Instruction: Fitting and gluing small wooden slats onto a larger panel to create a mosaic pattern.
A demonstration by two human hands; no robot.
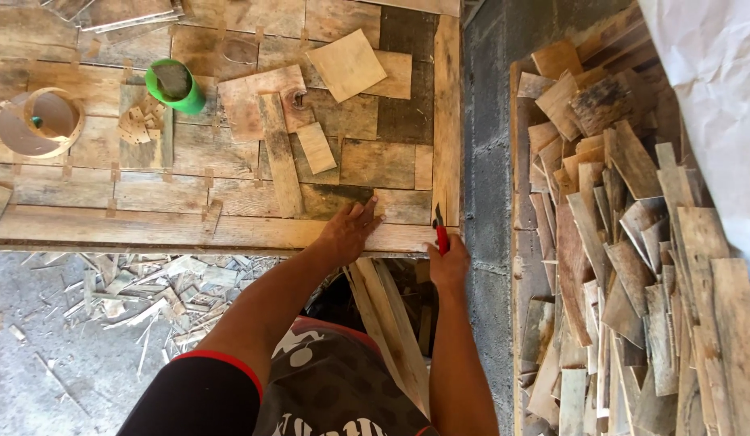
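1. The left hand [348, 232] lies flat, palm down, on the near edge of the wooden tabletop [149, 230], its fingers [360, 211] spread open and pressing on a plank [254, 232] that runs along that edge.
2. The right hand [449, 262] sits at the tabletop's near right corner, its fingers closed around a red-handled knife [440, 230]; the blade points up and away from the person, just beside the left hand.
3. A long narrow strip of wood [279, 153] lies on the tabletop beyond the left hand, with flat square offcuts [346, 63] further back.
4. A green cup [175, 83] stands toward the far left of the tabletop, and a round wooden hoop [42, 121] lies near the left edge.
5. Wood shavings [157, 287] cover the floor under the tabletop's near edge.
6. To the right, across a gap of grey blocks, a large heap of wood pieces [625, 242] is stacked.
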